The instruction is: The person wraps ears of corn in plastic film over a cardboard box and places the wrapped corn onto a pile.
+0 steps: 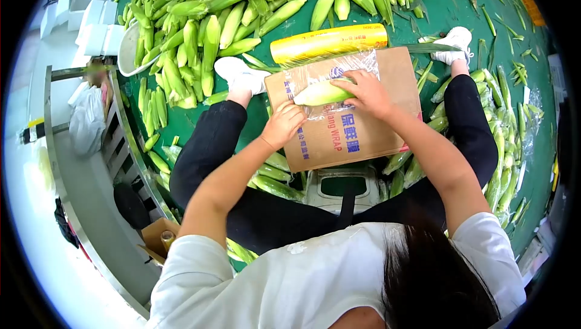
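An ear of corn in pale green husk (pixel 322 92) lies on clear plastic film (pixel 363 63) over a flat cardboard box (pixel 327 138) with printed lettering. At the ear's left tip is my left hand (pixel 284 123), its fingers pinched together; what they hold is too small to make out. My right hand (pixel 369 93) grips the right end of the ear, thumb below and fingers above. Just beyond the box's far edge lies a yellow roll of film (pixel 330 43), with film stretching from it onto the box.
A large pile of husked-in corn (pixel 236 8) spreads beyond the roll. Wrapped ears (pixel 499 141) lie at the right on the green floor (pixel 454 11). A metal rack (pixel 72 196) stands at the left, with a white bowl (pixel 126 54) farther back. My legs flank the box.
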A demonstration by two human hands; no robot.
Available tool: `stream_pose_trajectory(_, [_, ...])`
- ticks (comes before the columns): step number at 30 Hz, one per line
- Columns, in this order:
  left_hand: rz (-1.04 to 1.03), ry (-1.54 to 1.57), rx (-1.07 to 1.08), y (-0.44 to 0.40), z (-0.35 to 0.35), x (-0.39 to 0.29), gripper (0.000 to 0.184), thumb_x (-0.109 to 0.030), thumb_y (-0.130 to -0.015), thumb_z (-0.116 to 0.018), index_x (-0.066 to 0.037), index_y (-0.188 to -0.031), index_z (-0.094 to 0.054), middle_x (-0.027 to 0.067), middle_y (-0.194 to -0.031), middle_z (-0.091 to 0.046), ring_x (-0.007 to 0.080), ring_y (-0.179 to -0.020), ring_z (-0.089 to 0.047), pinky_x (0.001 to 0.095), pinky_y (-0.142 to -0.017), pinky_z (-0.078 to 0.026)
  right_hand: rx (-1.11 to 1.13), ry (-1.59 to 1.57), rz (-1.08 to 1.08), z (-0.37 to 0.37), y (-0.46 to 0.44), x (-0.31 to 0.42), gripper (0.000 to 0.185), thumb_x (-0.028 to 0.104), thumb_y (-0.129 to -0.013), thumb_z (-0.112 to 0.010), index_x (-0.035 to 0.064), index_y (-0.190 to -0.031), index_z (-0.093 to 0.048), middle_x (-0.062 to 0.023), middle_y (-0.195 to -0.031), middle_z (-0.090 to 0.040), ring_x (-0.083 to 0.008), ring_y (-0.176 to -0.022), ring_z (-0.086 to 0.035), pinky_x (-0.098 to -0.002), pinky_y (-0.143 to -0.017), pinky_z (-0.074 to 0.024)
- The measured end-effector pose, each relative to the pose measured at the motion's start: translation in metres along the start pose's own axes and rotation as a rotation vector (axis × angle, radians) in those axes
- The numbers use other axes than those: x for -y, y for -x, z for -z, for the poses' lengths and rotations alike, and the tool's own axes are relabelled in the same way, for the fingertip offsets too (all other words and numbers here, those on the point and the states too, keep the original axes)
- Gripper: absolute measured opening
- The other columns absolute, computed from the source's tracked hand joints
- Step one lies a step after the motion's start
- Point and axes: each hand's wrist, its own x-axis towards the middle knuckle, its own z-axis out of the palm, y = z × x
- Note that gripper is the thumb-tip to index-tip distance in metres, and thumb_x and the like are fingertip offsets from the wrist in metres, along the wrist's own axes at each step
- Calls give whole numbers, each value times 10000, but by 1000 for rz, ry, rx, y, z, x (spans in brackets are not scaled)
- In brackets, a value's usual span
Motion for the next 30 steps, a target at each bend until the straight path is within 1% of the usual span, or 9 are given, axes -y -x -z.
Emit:
stream_pose_trajectory(4, [53,267,82,-2,43,-16,105,-97,-929,-659,-17,-992,-631,163,-901,-637,359,-850,-643,410,-725,-534,136,-133,40,21,35,13,673,192,-800,-796,275,-1426,-562,-136,-1295,-576,-347,-1158,-553,-448,-1009,-452])
stream_pose_trajectory(9, [224,446,261,-21,-10,2,134,-134,-962,-634,-55,-1070,-645,137,-975,-679,344,-927,-668,415,-781,-537,258,-167,-64,17,45,27,508,302,-901,-702,255,-1397,-605,-160,-1261,-576,-356,-1157,-540,-467,-1017,-430])
stream_pose_trajectory(14, [181,-195,321,-93,30,32,523,-306,-834,-807,-89,-1266,-610,120,-1122,-673,288,-977,-672,357,-860,-550,-41,122,-127,-7,-9,0,352,351,-967,-577,129,-1225,-668,-134,-1203,-609,-320,-1153,-559,-448,-967,-449])
stream_pose_trajectory(16, [628,360,500,-122,60,79,812,-441,-788,-840,-112,-1442,-488,139,-1192,-658,250,-1079,-649,375,-904,-535,-85,184,-188,0,-49,-17,330,353,-965,-570,108,-1159,-676,-148,-1149,-643,-325,-1092,-607,-451,-897,-492])
stream_pose_trajectory(18, [644,429,342,-147,100,99,818,-402,-832,-827,-82,-1485,-453,164,-1178,-640,214,-1057,-621,361,-941,-518,-42,218,-271,13,-84,-29,312,344,-959,-578,110,-1139,-674,-164,-1108,-666,-337,-1032,-647,-456,-834,-524])
stream_pose_trajectory(22, [445,318,85,-188,95,94,491,-282,-978,-673,-87,-1411,-550,92,-1203,-658,181,-1047,-635,351,-938,-522,-131,279,-90,-4,-63,21,621,468,-771,-797,91,-1235,-627,-170,-1039,-694,-336,-942,-691,-442,-836,-550])
stream_pose_trajectory(24, [251,568,228,-206,54,73,445,-326,-1004,-624,-152,-1411,-575,107,-1331,-621,228,-1249,-574,424,-1078,-442,188,135,-261,-1,-73,27,712,466,-710,-828,119,-1291,-607,-175,-1085,-701,-306,-1007,-689,-446,-857,-549])
stream_pose_trajectory(26, [-47,204,350,-200,-7,44,440,-412,-1016,-569,-254,-1426,-576,98,-1546,-459,287,-1465,-373,545,-1202,-254,365,-17,-321,2,-69,26,764,444,-668,-847,131,-1320,-601,-190,-1126,-699,-312,-1051,-679,-447,-890,-542])
stream_pose_trajectory(30, [-51,9,306,-177,-71,21,458,-482,-993,-536,-366,-1435,-556,58,-1673,-249,303,-1551,-186,620,-1226,-100,679,-588,-207,-13,-35,19,745,426,-645,-825,71,-1273,-642,-212,-1154,-700,-347,-1076,-668,-429,-937,-531])
